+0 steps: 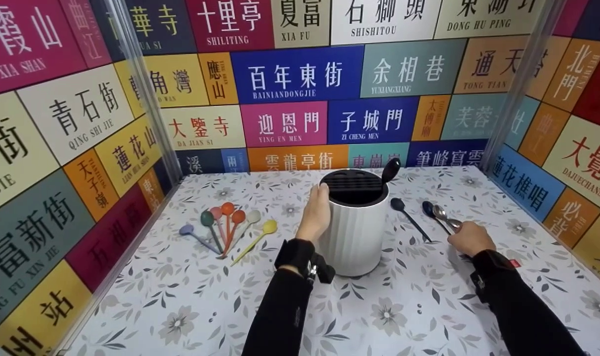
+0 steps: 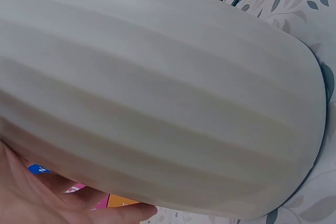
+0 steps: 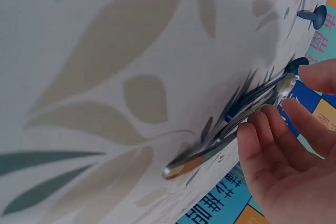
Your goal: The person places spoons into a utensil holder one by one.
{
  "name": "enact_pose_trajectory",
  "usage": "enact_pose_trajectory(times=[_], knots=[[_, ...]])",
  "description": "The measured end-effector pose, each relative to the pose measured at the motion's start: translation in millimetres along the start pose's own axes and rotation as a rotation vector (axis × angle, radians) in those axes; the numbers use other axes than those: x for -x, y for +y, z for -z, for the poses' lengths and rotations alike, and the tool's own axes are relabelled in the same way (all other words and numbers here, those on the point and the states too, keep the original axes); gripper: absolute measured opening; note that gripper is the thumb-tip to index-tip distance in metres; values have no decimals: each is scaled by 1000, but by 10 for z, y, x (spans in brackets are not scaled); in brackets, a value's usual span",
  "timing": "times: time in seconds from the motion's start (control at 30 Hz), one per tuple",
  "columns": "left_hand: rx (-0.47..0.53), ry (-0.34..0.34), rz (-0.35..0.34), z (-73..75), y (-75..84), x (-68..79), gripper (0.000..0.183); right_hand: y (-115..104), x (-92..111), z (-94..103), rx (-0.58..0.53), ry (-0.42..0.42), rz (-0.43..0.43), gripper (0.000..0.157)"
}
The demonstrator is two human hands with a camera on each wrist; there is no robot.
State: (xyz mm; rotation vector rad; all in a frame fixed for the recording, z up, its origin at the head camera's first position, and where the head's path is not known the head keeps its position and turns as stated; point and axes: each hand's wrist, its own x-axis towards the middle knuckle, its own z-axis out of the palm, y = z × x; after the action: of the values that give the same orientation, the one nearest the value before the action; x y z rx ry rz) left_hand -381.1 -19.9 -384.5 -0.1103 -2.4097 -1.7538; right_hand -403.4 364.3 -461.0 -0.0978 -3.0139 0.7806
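A white ribbed utensil holder (image 1: 357, 232) with a black slotted top stands mid-table. A dark spoon (image 1: 391, 170) sticks up out of its right rim. My left hand (image 1: 314, 212) rests on the holder's left side; in the left wrist view its extended fingers (image 2: 126, 212) lie along the ribbed wall. To the right, my right hand (image 1: 473, 238) is low over a metal spoon (image 1: 441, 212) and a dark blue spoon (image 1: 428, 208), which lie side by side. In the right wrist view the fingers are loosely bent against the spoons' handles, the thumb apart from them.
Another dark spoon (image 1: 409, 217) lies between the holder and my right hand. Several coloured spoons, among them a yellow spoon (image 1: 255, 241) and a green spoon (image 1: 209, 222), lie fanned out left of the holder. Sign-patterned walls (image 1: 300, 74) enclose the flowered table (image 1: 181, 316).
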Motion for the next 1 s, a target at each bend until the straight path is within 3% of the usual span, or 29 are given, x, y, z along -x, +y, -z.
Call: enact_pose_trajectory(times=[0.1,0.33,0.5,0.73,0.8,1.0], knots=[[-4,7,-2,-2,14,0,68,23,4,-4,15,-2,7,24],[-9,1,5,-6,4,6,69,21,23,-8,74,-34,27,9],[-9,12,-4,-14,-18,-3,67,4,52,-32,141,-69,52,8],[-15,11,-18,0,-20,-16,66,-7,111,-55,234,-62,84,30],[-18,16,-16,4,-19,-14,65,-10,126,-49,222,-87,68,32],[10,-9,14,10,-2,-9,68,-17,143,4,173,-166,-44,19]])
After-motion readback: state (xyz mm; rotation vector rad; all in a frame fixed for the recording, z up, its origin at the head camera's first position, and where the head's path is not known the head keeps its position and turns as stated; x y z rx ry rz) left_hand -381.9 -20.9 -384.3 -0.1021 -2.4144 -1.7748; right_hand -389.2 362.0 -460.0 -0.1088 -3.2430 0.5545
